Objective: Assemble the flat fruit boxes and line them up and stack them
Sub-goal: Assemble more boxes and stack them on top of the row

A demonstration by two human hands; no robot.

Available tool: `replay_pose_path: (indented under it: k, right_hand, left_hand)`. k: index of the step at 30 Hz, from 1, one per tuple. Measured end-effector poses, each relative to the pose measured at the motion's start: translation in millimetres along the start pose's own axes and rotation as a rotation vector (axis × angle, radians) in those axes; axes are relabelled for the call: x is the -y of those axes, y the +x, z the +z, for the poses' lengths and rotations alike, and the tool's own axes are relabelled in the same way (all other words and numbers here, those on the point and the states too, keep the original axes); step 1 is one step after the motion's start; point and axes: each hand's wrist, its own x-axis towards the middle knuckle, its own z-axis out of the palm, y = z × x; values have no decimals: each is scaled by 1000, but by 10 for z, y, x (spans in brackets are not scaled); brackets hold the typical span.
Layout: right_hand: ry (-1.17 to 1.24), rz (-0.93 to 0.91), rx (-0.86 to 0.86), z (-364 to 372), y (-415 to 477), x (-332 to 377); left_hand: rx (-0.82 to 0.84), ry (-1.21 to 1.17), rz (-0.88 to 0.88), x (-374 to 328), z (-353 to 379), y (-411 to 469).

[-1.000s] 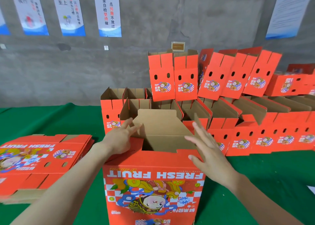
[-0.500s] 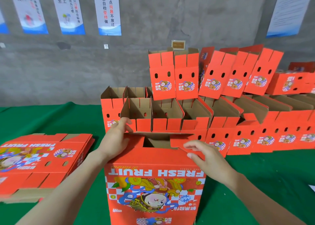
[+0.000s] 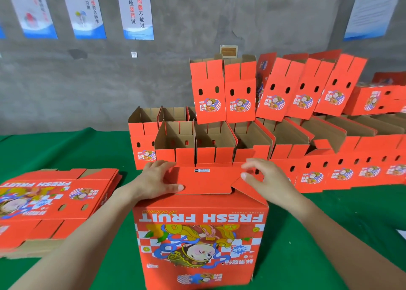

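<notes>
A green table [image 3: 66,149] is standing before a grey wall [image 3: 109,81]; two hands are resting on one upright box [image 3: 197,234].
The left hand [image 3: 158,182] is pressing the top flap [image 3: 204,182], fingers straight and together; the right hand [image 3: 263,180] is pinching the angled side flap [image 3: 248,188], fingers curled. One flat-box stack [image 3: 55,202] is lying left of the left fingers; assembled boxes [image 3: 219,142] are standing in rows beyond the fingertips, too crowded to count.

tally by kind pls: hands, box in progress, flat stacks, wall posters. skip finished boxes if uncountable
Hands: 2 (left hand, right hand)
Box being folded: 1
Stack of flat boxes: 1
Wall posters: 4, plus a sliver at the left edge
Assembled boxes: rows run off frame, not counted
Total: 8
</notes>
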Motion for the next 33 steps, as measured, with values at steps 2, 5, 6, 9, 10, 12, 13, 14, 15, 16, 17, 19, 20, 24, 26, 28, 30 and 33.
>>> replay_pose_path:
  k: [2,5,6,9,10,12,13,14,15,16,17,19,20,24,26,28,30,33]
  right_hand:
    - [-50,105,140,29,154,-24]
    - [-73,231,276,176,279,-57]
    - [-98,259,280,229,300,-65]
    - [-190,318,261,320,345,-50]
    - [-213,327,265,333,351,-45]
    - [-245,325,265,342,350,-45]
    - [-257,320,263,341,344,-44]
    - [-263,316,260,340,336,-46]
    - [-266,314,260,338,327,-48]
    - [-269,309,262,337,317,-52]
    - [-272,306,264,334,311,-54]
    - [-275,297,274,326,297,-59]
    - [-268,292,279,322,290,-63]
    - [-200,301,267,294,250,-78]
    - [-179,307,257,285,228,-88]
    - [-127,304,256,288,208,-96]
    - [70,341,220,287,184,-110]
    - [633,576,20,270,65,-195]
  left_hand:
    - [32,34,-26,-32,6,2]
    - [46,67,-61,-83,9,4]
    - [50,87,-70,-111,9,7]
    - [48,189,-91,-223,38,-2]
    - [39,226,-105,-258,59,-10]
    - [16,278,-134,-302,104,-29]
    - [8,293,-142,-310,117,-38]
    - [6,301,-146,-309,122,-40]
    - [7,301,-145,-303,121,-41]
    - [7,298,-140,-300,118,-44]
    - [7,288,-133,-293,111,-45]
    - [-5,231,-119,-278,85,-46]
    - [-25,164,-110,-262,66,-44]
    - [-157,-267,-98,-143,-51,-101]
    - [-205,-516,-136,-70,-92,-174]
    - [-199,-638,-202,-4,-80,-268]
    - [-126,-634,-276,62,-27,-368]
    - [-27,-594,-455,105,1,-564]
